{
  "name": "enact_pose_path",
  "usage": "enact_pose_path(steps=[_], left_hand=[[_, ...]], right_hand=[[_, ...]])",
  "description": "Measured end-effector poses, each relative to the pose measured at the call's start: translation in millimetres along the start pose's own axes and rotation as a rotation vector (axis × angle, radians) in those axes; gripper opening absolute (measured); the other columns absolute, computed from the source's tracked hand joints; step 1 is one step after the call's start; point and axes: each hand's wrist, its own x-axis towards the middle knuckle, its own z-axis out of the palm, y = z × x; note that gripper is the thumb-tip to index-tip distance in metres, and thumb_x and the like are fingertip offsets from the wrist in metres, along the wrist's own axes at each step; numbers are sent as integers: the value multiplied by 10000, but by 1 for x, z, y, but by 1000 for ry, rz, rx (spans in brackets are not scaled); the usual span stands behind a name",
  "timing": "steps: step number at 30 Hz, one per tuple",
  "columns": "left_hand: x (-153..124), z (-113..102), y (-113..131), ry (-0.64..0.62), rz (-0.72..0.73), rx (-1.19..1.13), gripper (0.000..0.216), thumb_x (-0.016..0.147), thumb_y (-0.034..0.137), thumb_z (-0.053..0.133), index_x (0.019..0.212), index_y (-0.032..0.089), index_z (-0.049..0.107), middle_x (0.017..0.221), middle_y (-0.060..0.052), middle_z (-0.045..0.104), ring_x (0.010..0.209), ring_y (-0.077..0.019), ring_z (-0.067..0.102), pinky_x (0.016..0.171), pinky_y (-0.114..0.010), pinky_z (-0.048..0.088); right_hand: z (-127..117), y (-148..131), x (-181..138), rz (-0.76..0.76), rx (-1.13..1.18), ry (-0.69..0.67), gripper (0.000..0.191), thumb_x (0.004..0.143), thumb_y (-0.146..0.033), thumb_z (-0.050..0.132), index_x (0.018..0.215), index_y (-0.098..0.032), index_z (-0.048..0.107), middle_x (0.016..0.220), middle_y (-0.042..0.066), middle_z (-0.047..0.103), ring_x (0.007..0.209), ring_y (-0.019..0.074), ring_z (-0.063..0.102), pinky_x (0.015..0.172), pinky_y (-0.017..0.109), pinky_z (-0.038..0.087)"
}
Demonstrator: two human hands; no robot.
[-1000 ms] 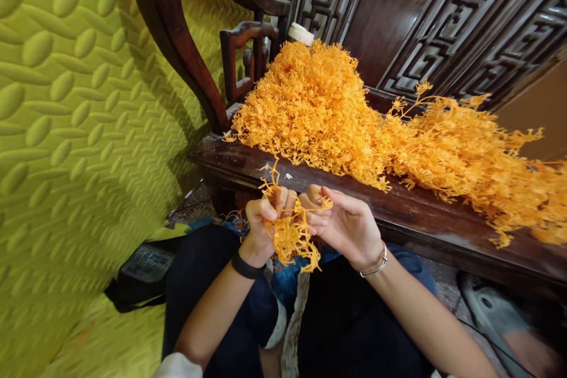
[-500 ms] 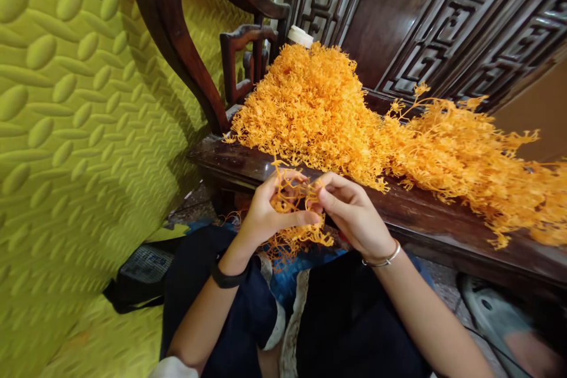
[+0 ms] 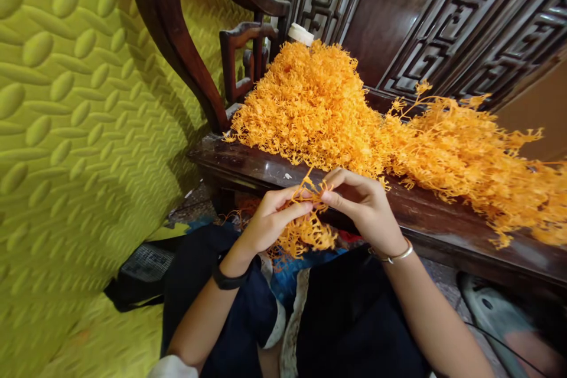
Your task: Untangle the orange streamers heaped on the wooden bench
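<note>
Both hands meet over my lap, just in front of the bench edge. In my left hand, thumb and fingers are closed on an orange plastic flower sprig with thin branching stems. My right hand pinches the same sprig from the other side, thumb against forefinger. Below the hands hangs a tangle of more orange sprigs; whether it joins the held piece I cannot tell. A large heap of similar orange sprigs lies on the bench beyond my hands.
The dark wooden bench has a carved back and a curved armrest. A white lidded object stands behind the heap. Yellow padded wall rises at left. A black bag lies at lower left, a grey-green object at lower right.
My left fingers have closed more tightly round the sprig, and its stems now tilt to the right. My right hand has shifted slightly right, still pinching.
</note>
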Motion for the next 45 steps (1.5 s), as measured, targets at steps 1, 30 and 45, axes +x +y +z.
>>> enact_pose_path(steps=[1, 30, 45], left_hand=[[-1, 0, -1, -9, -33, -82, 102, 714, 232, 624, 738, 150, 680, 672, 6, 652, 583, -103, 551, 580, -208, 430], [9, -9, -30, -617, 118, -761, 412, 549, 430, 639, 269, 181, 468, 207, 17, 299, 180, -73, 268, 248, -219, 312], [13, -10, -5, 175, -52, -277, 131, 679, 264, 652, 741, 149, 667, 616, 8, 606, 520, -84, 521, 505, -195, 416]], right_hand=[[0, 0, -1, 57, 82, -67, 157, 786, -280, 655, 707, -172, 573, 718, -2, 530, 674, 106, 495, 629, 236, 408], [30, 1, -7, 346, 1068, -263, 214, 791, -240, 615, 655, -157, 472, 601, -41, 364, 561, 82, 390, 647, 272, 425], [-81, 29, 37, -220, -576, 522, 272, 786, -321, 629, 1026, -221, 552, 1065, 101, 557, 903, 212, 555, 835, 395, 445]])
